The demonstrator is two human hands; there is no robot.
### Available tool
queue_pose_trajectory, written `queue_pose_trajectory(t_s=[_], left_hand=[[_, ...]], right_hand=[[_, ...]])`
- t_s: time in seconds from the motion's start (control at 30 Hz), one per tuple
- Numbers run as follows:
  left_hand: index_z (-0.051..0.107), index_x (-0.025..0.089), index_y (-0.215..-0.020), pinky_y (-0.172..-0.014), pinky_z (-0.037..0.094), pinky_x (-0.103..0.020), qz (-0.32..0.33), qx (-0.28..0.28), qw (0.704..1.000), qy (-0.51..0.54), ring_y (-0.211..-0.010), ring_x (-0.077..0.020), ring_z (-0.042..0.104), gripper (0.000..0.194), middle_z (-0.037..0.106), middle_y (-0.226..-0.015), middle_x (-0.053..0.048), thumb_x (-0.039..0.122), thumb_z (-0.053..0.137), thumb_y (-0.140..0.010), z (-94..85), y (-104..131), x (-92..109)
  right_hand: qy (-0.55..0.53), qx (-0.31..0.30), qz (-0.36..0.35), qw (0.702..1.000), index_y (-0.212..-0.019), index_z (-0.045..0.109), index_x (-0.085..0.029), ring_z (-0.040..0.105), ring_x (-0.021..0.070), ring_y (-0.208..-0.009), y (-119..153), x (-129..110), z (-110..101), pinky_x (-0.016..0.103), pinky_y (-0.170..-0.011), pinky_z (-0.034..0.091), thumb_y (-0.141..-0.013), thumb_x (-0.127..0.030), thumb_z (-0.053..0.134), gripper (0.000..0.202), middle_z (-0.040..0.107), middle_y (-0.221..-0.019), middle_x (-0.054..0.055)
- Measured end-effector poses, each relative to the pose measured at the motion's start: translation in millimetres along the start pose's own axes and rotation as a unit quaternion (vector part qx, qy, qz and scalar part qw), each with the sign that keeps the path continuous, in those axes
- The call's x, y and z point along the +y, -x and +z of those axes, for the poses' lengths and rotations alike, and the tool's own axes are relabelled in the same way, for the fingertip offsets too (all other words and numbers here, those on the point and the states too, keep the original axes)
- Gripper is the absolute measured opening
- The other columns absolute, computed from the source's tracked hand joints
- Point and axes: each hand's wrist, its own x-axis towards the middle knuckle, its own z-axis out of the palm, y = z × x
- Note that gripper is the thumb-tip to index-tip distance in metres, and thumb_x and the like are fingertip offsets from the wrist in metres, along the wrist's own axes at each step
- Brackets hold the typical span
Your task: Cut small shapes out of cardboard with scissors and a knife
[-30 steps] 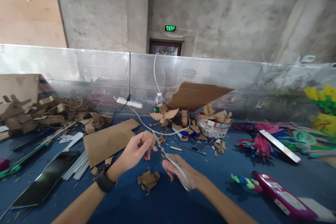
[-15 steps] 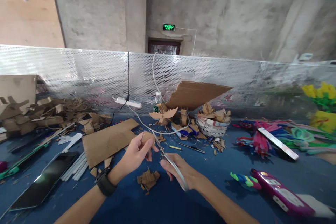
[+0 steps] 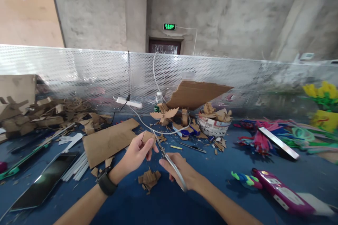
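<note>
My left hand [image 3: 139, 150], with a dark watch on its wrist, pinches a small piece of brown cardboard [image 3: 148, 136]. My right hand [image 3: 179, 169] is closed round the handles of a pair of scissors [image 3: 166, 154]. The scissor blades point up and left, and their tips meet the cardboard's right edge; whether they are cutting through it I cannot tell. Below my hands a small heap of cardboard scraps [image 3: 149, 180] lies on the blue table [image 3: 148, 211]. A larger flat cardboard sheet [image 3: 108, 140] rests behind my left hand.
At the back stand a winged cardboard figure [image 3: 164, 115], a bottle [image 3: 158, 100] and a basket of scraps [image 3: 214, 127]. A phone [image 3: 278, 143] and a purple device [image 3: 285, 191] lie right. White sticks [image 3: 76, 167] and a dark tablet [image 3: 44, 182] lie left.
My right hand and the scissors have shifted very slightly to the left. My left hand keeps its pinch on the cardboard piece, almost unmoved.
</note>
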Motion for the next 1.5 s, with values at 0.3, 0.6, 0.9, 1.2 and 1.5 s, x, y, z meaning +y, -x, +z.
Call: queue_pose_trajectory(t_s=[0.3,0.6,0.9,1.2,1.5], left_hand=[[0.057,0.019,-0.09,-0.049,0.049,-0.023,-0.016,-0.008,0.999,0.031,-0.049,-0.0098,0.057,0.043,0.072,-0.076,-0.002,0.061,0.063,-0.096,2.3,-0.6,-8.8],[0.055,0.018,-0.082,-0.043,0.038,-0.021,-0.02,0.023,0.998,0.049,-0.041,-0.0068,0.05,0.047,0.068,-0.067,0.0,0.062,0.07,-0.09,-5.8,-4.4,-5.1],[0.053,0.019,-0.078,-0.041,0.027,-0.02,-0.028,0.009,0.999,0.031,-0.04,-0.0063,0.04,0.051,0.059,-0.056,0.003,0.067,0.067,-0.09,-7.9,-2.8,0.6],[0.052,0.02,-0.072,-0.047,0.029,-0.023,-0.021,-0.008,1.0,-0.012,-0.046,-0.0081,0.038,0.052,0.054,-0.055,0.004,0.066,0.062,-0.094,-7.4,-0.9,-1.2],[0.051,0.021,-0.074,-0.047,0.029,-0.023,-0.033,-0.008,0.999,-0.02,-0.046,-0.0082,0.037,0.053,0.053,-0.054,0.004,0.069,0.06,-0.093,-5.8,-0.5,-1.9]], right_hand=[[-0.021,0.074,0.042,0.996,-0.062,0.046,-0.024,0.051,0.0138,-0.034,-10.7,13.6,19.1,0.023,-0.035,0.04,-0.103,-0.068,0.043,0.06,0.045,-0.041,-0.004],[-0.093,0.053,-0.029,0.994,-0.06,0.045,-0.024,0.05,0.0132,-0.037,-4.4,13.6,-6.9,0.026,-0.043,0.046,-0.093,-0.087,0.038,0.072,0.044,-0.041,-0.004],[-0.036,-0.04,-0.06,0.997,-0.08,0.046,-0.023,0.059,0.0164,-0.056,6.1,-2.7,-12.3,0.029,-0.058,0.049,-0.096,-0.082,0.043,0.061,0.051,-0.065,-0.004],[-0.058,-0.051,-0.076,0.994,-0.079,0.048,-0.022,0.059,0.0176,-0.057,7.8,-2.8,-8.2,0.031,-0.061,0.048,-0.095,-0.085,0.037,0.066,0.052,-0.061,-0.003],[-0.055,-0.059,-0.089,0.993,-0.083,0.046,-0.022,0.055,0.0155,-0.06,9.1,-9.1,-8.7,0.029,-0.061,0.046,-0.097,-0.083,0.039,0.062,0.049,-0.071,-0.003]])
